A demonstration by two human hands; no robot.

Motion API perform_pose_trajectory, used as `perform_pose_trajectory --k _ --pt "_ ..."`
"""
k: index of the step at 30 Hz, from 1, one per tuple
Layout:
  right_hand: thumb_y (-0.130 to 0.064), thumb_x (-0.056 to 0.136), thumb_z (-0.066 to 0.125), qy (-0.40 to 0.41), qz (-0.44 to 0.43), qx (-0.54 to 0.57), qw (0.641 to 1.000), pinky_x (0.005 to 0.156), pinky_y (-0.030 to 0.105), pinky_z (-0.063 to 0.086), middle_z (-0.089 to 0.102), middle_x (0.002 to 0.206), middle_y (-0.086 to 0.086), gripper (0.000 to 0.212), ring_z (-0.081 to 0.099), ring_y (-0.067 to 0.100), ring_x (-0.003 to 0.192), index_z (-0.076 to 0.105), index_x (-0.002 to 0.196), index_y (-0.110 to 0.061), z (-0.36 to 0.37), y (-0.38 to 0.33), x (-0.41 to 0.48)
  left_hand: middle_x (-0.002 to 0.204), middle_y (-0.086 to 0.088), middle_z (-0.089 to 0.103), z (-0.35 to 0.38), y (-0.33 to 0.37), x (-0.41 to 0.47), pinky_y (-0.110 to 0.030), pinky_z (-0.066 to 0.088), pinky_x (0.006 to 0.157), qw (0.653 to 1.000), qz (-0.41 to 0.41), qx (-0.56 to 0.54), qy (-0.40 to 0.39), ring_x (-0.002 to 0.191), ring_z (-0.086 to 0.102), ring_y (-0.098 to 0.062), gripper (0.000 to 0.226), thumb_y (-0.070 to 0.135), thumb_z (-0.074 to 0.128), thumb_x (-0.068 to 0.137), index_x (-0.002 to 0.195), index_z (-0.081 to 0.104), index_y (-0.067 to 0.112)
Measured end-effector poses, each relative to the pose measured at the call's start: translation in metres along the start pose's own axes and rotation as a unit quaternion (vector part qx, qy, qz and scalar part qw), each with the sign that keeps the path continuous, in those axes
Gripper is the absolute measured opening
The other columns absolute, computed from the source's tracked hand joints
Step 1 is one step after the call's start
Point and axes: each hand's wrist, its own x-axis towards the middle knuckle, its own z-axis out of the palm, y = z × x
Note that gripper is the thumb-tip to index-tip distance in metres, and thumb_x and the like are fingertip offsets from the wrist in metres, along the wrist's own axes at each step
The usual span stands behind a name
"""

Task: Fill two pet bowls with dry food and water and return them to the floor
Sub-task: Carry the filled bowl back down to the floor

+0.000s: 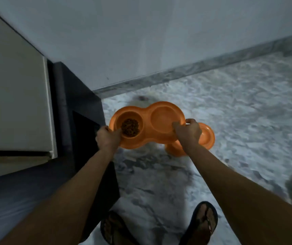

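Head view: orange double bowl (147, 125), kibble (130, 129) in left well, right well's water not discernible, is clamped at both ends by left hand (107, 137) & right hand (187, 130), held above marble floor (230, 112); second bowl (206, 137) lies beneath. Est. step: return to floor; next move requires level lowering.

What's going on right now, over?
Both hands, left hand and right hand, grip orange double bowl above floor. Kibble in left well. Second orange bowl below, near the drop spot.
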Motion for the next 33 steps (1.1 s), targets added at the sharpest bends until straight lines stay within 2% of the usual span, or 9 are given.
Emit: perform_pose_trajectory --k 2,5,8,12,16,20,24,28,33 --pt "-0.038 0.069 0.07 0.002 -0.006 -0.015 1.0 0.087 0.038 0.049 0.066 0.116 0.016 0.062 0.06 0.033 0.11 0.06 0.122 -0.007 0.031 0.027 0.026 0.086 -0.023 0.068 0.025 -0.028 0.028 -0.043 0.056 0.075 1.0 -0.016 0.004 0.015 0.089 0.067 -0.038 0.034 0.034 0.072 0.069 0.08 0.064 0.003" --pt "-0.037 0.07 0.07 -0.004 -0.021 -0.037 0.999 0.091 0.041 0.048 0.065 0.117 0.017 0.06 0.058 0.035 0.114 0.061 0.119 -0.003 0.073 0.066 0.061 0.079 -0.015 0.065 0.059 -0.062 0.062 -0.041 0.056 0.075 0.999 -0.044 0.0 0.03 0.086 0.068 -0.034 0.026 0.03 0.074 0.075 0.07 0.058 0.011" --pt "-0.033 0.075 0.072 -0.003 -0.027 -0.066 0.997 0.093 0.039 0.044 0.062 0.12 0.017 0.054 0.053 0.035 0.118 0.06 0.117 -0.002 0.108 0.099 0.088 0.091 -0.015 0.071 0.087 -0.095 0.095 -0.04 0.058 0.081 0.997 -0.07 -0.002 0.04 0.09 0.069 -0.03 0.025 0.029 0.075 0.074 0.087 0.07 0.007" --pt "-0.038 0.073 0.071 -0.008 -0.042 -0.091 0.995 0.08 0.038 0.046 0.065 0.109 0.014 0.051 0.059 0.033 0.107 0.062 0.108 -0.002 0.141 0.126 0.11 0.103 -0.014 0.072 0.109 -0.126 0.122 -0.039 0.057 0.087 0.996 -0.079 -0.001 0.047 0.098 0.069 -0.028 0.034 0.027 0.076 0.076 0.105 0.072 0.008" --pt "-0.041 0.072 0.07 -0.018 -0.044 -0.113 0.992 0.079 0.042 0.051 0.063 0.11 0.016 0.055 0.06 0.035 0.104 0.061 0.109 -0.002 0.163 0.143 0.118 0.108 -0.015 0.072 0.118 -0.148 0.135 -0.035 0.056 0.088 0.994 -0.09 -0.004 0.069 0.1 0.068 -0.028 0.032 0.022 0.074 0.079 0.108 0.072 0.008" --pt "-0.043 0.068 0.067 -0.03 -0.05 -0.125 0.99 0.062 0.038 0.046 0.059 0.092 0.011 0.056 0.064 0.036 0.095 0.062 0.103 0.0 0.175 0.151 0.12 0.096 -0.006 0.068 0.122 -0.158 0.141 -0.027 0.053 0.082 0.992 -0.108 -0.014 0.068 0.093 0.067 -0.022 0.034 0.021 0.077 0.076 0.107 0.072 0.008" --pt "-0.038 0.071 0.066 -0.035 -0.044 -0.133 0.99 0.055 0.031 0.039 0.062 0.092 0.012 0.051 0.065 0.033 0.093 0.064 0.103 0.001 0.179 0.154 0.123 0.104 -0.012 0.073 0.126 -0.166 0.148 -0.04 0.059 0.085 0.989 -0.133 -0.036 0.061 0.092 0.071 -0.026 0.045 0.023 0.079 0.068 0.111 0.071 0.012" --pt "-0.039 0.07 0.067 -0.029 -0.05 -0.143 0.988 0.062 0.036 0.045 0.067 0.102 0.017 0.053 0.065 0.034 0.096 0.063 0.104 0.001 0.184 0.157 0.124 0.111 -0.012 0.07 0.128 -0.167 0.147 -0.039 0.059 0.085 0.989 -0.131 -0.036 0.064 0.097 0.069 -0.027 0.045 0.021 0.079 0.074 0.116 0.068 0.012" --pt "-0.03 0.078 0.067 -0.032 -0.045 -0.157 0.986 0.055 0.029 0.037 0.063 0.101 0.016 0.043 0.064 0.031 0.091 0.06 0.107 0.0 0.186 0.161 0.13 0.113 -0.011 0.068 0.133 -0.171 0.149 -0.037 0.058 0.086 0.988 -0.141 -0.032 0.056 0.1 0.067 -0.027 0.043 0.019 0.076 0.076 0.118 0.067 0.013"
